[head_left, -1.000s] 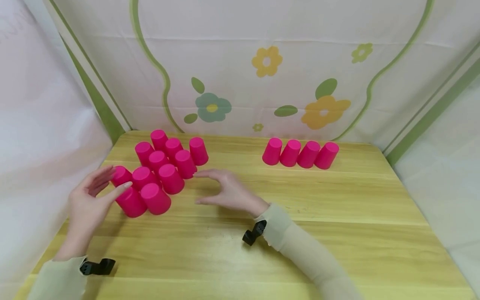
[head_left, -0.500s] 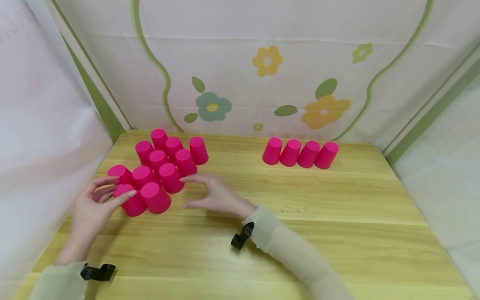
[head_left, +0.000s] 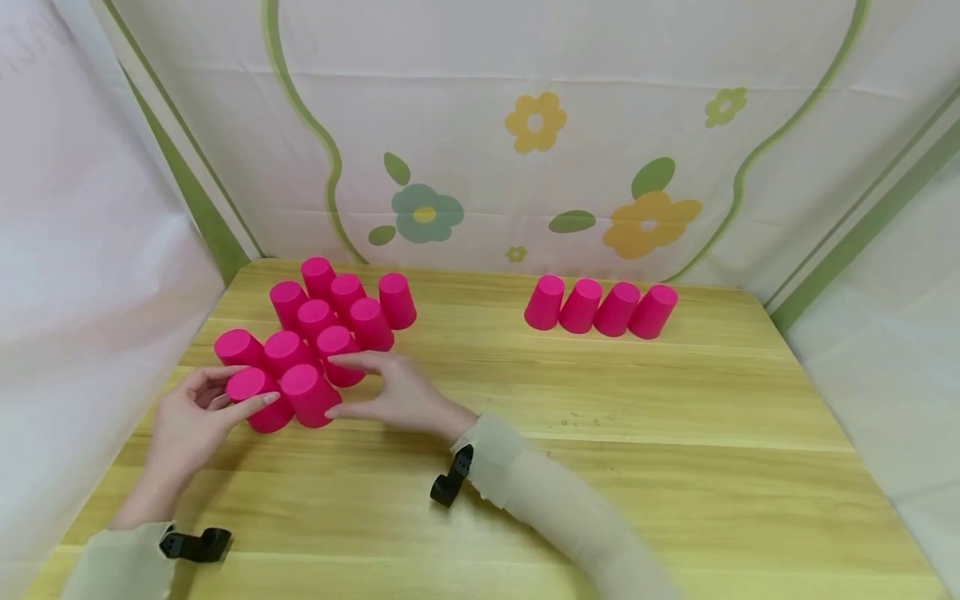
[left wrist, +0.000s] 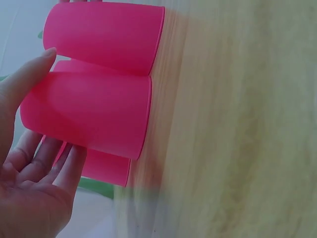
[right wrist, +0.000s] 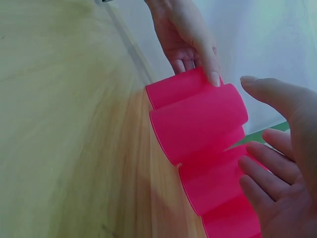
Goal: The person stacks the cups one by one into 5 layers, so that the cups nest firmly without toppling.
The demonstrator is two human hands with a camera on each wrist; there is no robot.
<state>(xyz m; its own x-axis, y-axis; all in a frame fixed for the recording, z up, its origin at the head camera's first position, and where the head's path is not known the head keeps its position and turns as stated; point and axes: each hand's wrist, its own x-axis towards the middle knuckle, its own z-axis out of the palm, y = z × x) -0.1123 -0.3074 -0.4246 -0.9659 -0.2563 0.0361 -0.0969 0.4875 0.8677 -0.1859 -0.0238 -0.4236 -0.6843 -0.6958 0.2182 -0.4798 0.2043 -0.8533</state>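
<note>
Pink cups stand upside down in a close cluster on the left of the table. My left hand (head_left: 183,425) grips the front-left cup (head_left: 268,415), thumb on its near side and fingers behind it. In the left wrist view that cup (left wrist: 89,111) lies between the thumb and fingers. My right hand (head_left: 401,396) is at the right side of the front-right cup (head_left: 309,396), its thumb and fingers spread apart. From the right wrist, a gap shows between the right thumb and this cup (right wrist: 198,121). The right fingertips overlap the cup behind it (head_left: 337,342).
Several more pink cups (head_left: 371,325) fill the back of the cluster. A row of upside-down pink cups (head_left: 581,307) stands at the back right of the wooden table (head_left: 675,467). A flower-printed white curtain (head_left: 480,150) hangs behind the table and along both sides.
My right hand has moved left, from beside the cluster to the front-right cup. The left hand has come down from above the cups onto the front-left one. The cups have stayed in place.
</note>
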